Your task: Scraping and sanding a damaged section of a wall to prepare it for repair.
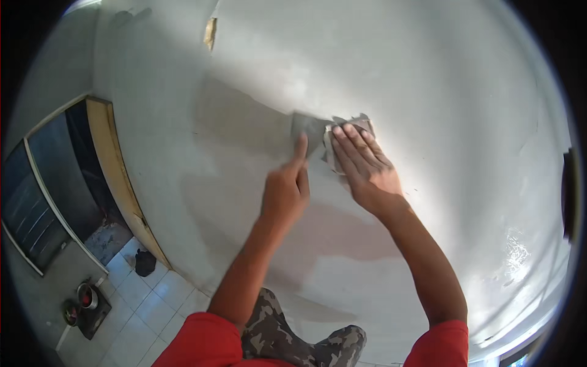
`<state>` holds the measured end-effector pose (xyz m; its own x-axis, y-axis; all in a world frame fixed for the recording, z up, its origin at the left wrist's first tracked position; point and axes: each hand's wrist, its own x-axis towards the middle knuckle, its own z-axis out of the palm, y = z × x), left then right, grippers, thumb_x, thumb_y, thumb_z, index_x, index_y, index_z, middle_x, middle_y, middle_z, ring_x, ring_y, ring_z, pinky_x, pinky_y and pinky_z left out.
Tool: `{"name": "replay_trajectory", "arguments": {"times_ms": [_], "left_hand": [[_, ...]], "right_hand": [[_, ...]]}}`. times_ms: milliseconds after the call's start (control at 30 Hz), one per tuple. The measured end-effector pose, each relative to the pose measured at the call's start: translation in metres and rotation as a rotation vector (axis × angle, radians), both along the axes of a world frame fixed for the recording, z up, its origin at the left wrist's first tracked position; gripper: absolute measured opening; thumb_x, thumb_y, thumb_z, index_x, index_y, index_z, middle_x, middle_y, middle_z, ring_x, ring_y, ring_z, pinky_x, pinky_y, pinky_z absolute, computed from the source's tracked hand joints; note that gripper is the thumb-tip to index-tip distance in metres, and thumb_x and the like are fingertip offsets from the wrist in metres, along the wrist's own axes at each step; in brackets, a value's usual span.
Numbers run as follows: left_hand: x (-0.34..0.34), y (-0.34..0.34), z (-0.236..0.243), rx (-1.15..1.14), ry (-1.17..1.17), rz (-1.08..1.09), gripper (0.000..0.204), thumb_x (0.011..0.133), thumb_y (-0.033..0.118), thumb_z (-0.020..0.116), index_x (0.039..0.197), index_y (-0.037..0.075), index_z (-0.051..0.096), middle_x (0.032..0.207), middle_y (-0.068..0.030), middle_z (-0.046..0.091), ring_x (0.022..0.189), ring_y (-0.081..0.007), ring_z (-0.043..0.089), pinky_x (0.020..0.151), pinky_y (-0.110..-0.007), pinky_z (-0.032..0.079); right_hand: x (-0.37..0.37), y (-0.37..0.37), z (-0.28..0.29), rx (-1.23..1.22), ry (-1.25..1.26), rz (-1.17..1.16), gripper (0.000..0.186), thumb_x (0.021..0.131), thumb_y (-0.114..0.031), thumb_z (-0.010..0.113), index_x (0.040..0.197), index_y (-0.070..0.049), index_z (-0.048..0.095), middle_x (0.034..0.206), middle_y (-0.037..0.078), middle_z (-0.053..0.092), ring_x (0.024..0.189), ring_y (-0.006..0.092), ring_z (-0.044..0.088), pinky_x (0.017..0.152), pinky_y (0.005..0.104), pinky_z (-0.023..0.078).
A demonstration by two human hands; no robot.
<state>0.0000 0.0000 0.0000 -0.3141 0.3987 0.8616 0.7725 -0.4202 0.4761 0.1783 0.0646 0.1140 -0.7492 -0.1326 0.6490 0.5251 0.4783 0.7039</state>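
My left hand [285,189] is closed around a putty knife, its index finger stretched along the grey blade [304,126]. The blade lies against the pale grey wall [391,73], at the right end of a darker, wet-looking band of putty [241,116]. Close beside it, my right hand [374,177] holds a flat, putty-smeared piece [331,158], with the fingers lying together across its face. Grey putty clings to that piece's upper edge, and the blade's right corner meets or overlaps its left side. My palm hides much of it, so its material is unclear.
A chipped yellowish spot [210,34] marks the upper wall. At left are a wooden door frame [119,165] and a windowed panel [30,202]. A black bag [145,263] and two pots [87,297] on a dark board [96,323] rest on the white tiled floor [137,306].
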Motion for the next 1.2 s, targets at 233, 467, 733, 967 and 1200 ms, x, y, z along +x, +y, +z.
{"name": "replay_trajectory", "arguments": {"times_ms": [233, 467, 733, 967, 1200], "left_hand": [[-0.037, 0.005, 0.028, 0.072, -0.078, 0.050, 0.052, 0.100, 0.003, 0.055, 0.152, 0.007, 0.048, 0.071, -0.0256, 0.061, 0.061, -0.0375, 0.064, 0.061, -0.036, 0.050], [-0.072, -0.007, -0.025, 0.034, -0.151, 0.053, 0.051, 0.101, 0.005, 0.056, 0.151, 0.007, 0.047, 0.068, -0.0272, 0.055, 0.055, -0.0345, 0.056, 0.059, -0.032, 0.049], [-0.184, 0.008, 0.048, 0.042, -0.269, 0.134, 0.043, 0.101, 0.006, 0.056, 0.144, 0.004, 0.056, 0.072, -0.0278, 0.057, 0.058, -0.0309, 0.052, 0.062, -0.033, 0.048], [-0.184, -0.003, 0.020, 0.213, -0.180, 0.186, 0.044, 0.102, 0.009, 0.054, 0.145, 0.002, 0.054, 0.075, -0.0269, 0.061, 0.063, -0.0333, 0.062, 0.065, -0.036, 0.050], [-0.207, 0.002, 0.077, 0.210, -0.254, 0.168, 0.041, 0.100, 0.005, 0.053, 0.141, 0.001, 0.057, 0.083, -0.0304, 0.065, 0.077, -0.0392, 0.068, 0.075, -0.034, 0.053]], "right_hand": [[-0.027, 0.032, 0.137, 0.272, 0.263, 0.043, 0.045, 0.091, -0.004, 0.057, 0.135, 0.001, 0.062, 0.147, 0.021, 0.056, 0.141, 0.0377, 0.049, 0.123, 0.0487, 0.032], [-0.071, 0.022, 0.001, -0.142, -0.294, 0.127, 0.043, 0.091, -0.001, 0.054, 0.132, 0.006, 0.061, 0.147, 0.021, 0.055, 0.145, 0.0346, 0.045, 0.124, 0.0446, 0.031], [-0.172, 0.013, 0.161, 0.239, 0.358, 0.019, 0.050, 0.093, -0.001, 0.048, 0.142, -0.003, 0.058, 0.151, 0.012, 0.054, 0.146, 0.0314, 0.044, 0.125, 0.0438, 0.029], [-0.236, 0.005, 0.085, 0.091, -0.180, 0.174, 0.044, 0.095, -0.009, 0.055, 0.138, -0.002, 0.060, 0.147, 0.014, 0.058, 0.140, 0.0286, 0.052, 0.121, 0.0403, 0.037], [-0.280, 0.054, 0.132, 0.304, 0.031, 0.272, 0.041, 0.102, -0.019, 0.047, 0.137, -0.002, 0.062, 0.146, 0.012, 0.059, 0.142, 0.0269, 0.049, 0.123, 0.0412, 0.032]]}}
